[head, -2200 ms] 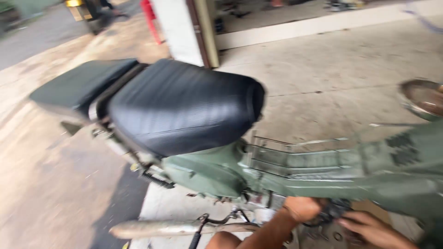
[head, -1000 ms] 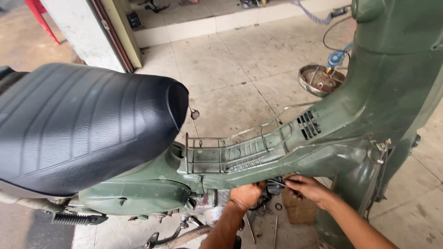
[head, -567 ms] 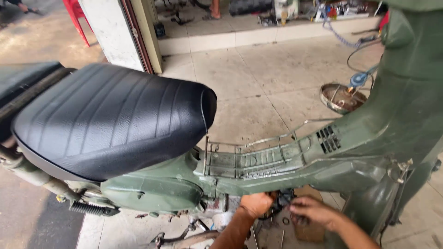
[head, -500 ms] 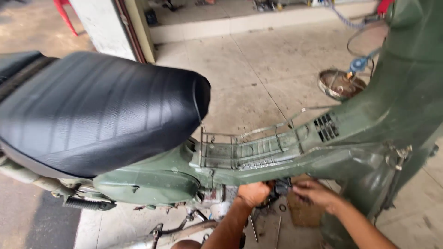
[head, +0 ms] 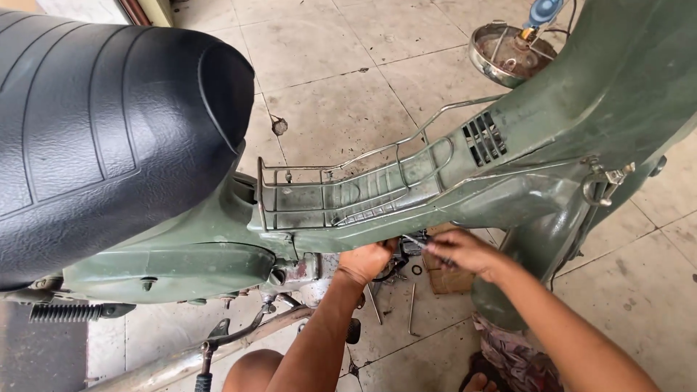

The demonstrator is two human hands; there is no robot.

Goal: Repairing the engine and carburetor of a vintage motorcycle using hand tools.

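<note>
A dark green motorbike frame (head: 508, 138) with a black ribbed seat (head: 102, 123) and a wire rack (head: 348, 189) on its step-through fills the head view. My left hand (head: 365, 261) is closed into a fist under the frame, by the engine area, gripping something hidden beneath the body. My right hand (head: 459, 250) is just to its right, fingers pinched around a thin metal tool (head: 415, 242) whose tip points at the underside. What both hands work on is hidden by the frame.
A round chrome headlamp shell (head: 508, 47) with wires lies on the tiled floor behind the frame. Thin metal tools (head: 412, 308) and a cardboard box (head: 444, 278) lie on the floor under the bike. An exhaust pipe (head: 196, 356) and spring (head: 69, 312) sit low left.
The camera has moved closer and lower over the step-through. Both hands stay under the frame; the right hand now holds its tool tip nearer the left fist.
</note>
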